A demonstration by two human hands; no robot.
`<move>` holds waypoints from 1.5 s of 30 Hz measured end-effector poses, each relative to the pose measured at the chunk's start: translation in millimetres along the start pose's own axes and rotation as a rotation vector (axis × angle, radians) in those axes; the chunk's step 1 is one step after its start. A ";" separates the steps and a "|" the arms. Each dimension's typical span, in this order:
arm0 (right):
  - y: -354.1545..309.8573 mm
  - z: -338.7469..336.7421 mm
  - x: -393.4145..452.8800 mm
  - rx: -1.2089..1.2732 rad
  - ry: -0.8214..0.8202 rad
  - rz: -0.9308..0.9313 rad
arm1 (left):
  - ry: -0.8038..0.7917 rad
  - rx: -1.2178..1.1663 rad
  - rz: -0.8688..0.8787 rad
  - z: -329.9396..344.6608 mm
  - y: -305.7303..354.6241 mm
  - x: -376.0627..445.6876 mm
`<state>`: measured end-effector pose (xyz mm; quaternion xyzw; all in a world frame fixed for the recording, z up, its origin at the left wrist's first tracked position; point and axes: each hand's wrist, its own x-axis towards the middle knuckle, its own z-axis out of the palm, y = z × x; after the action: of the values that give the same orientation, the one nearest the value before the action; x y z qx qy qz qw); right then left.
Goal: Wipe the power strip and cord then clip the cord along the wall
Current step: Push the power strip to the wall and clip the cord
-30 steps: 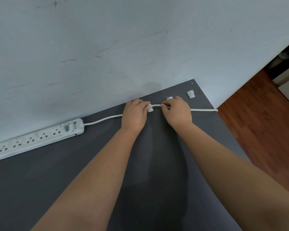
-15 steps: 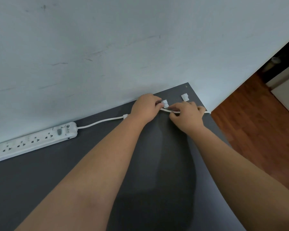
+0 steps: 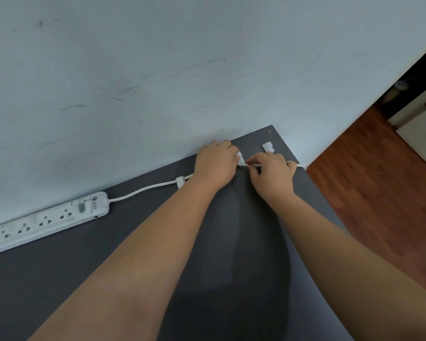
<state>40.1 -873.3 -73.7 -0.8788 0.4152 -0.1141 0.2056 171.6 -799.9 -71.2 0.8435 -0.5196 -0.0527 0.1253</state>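
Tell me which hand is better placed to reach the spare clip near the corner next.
Probably the right hand. It sits just below the spare clip, while the left hand is farther over, holding another clip where the cord passes between both hands.

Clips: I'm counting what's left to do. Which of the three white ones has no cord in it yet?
The clip nearest the table's far right corner. It sits alone, clear of the cord; one clip already grips it, another is between the hands.

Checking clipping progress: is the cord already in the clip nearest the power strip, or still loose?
In. The cord runs through that clip without a gap, then continues under the left hand.
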 end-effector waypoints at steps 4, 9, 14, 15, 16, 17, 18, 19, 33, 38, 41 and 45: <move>1.7 4.8 2.4 0.023 0.039 0.002 | 0.025 0.012 -0.036 3.9 4.2 0.9; -2.0 11.2 12.0 0.040 0.052 0.037 | 0.025 -0.021 -0.054 5.7 0.8 2.7; -1.2 15.1 17.2 0.072 0.057 0.029 | 0.032 -0.049 -0.035 8.1 -2.8 -3.1; 0.3 15.2 15.4 0.094 0.071 0.022 | 0.035 -0.062 -0.034 9.0 -3.2 -5.4; 2.4 14.2 13.1 0.117 0.095 0.018 | 0.031 -0.073 -0.033 9.4 -3.6 -7.2; 5.3 11.6 10.7 0.129 0.126 0.018 | 0.017 -0.081 -0.032 9.7 -3.7 -8.5; 9.3 7.9 8.7 0.126 0.158 0.023 | -0.002 -0.086 -0.036 9.7 -3.3 -9.1; 14.2 3.5 7.4 0.118 0.185 0.034 | -0.021 -0.091 -0.042 9.1 -2.1 -8.6; 74.5 -17.2 26.6 0.089 0.052 0.101 | -0.067 -0.201 -0.024 19.0 56.0 59.4; 73.1 -17.7 33.6 0.115 0.054 0.164 | -0.078 -0.152 0.029 20.3 59.7 67.0; 71.8 -18.2 37.3 0.127 0.066 0.206 | -0.080 -0.142 0.053 19.9 57.9 67.8; 69.6 -19.8 43.1 0.077 0.063 0.247 | -0.082 -0.192 0.009 24.6 55.9 72.1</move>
<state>12.3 -951.8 -86.6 -0.8083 0.5220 -0.1315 0.2385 150.7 -891.9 -77.0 0.8226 -0.5204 -0.1362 0.1844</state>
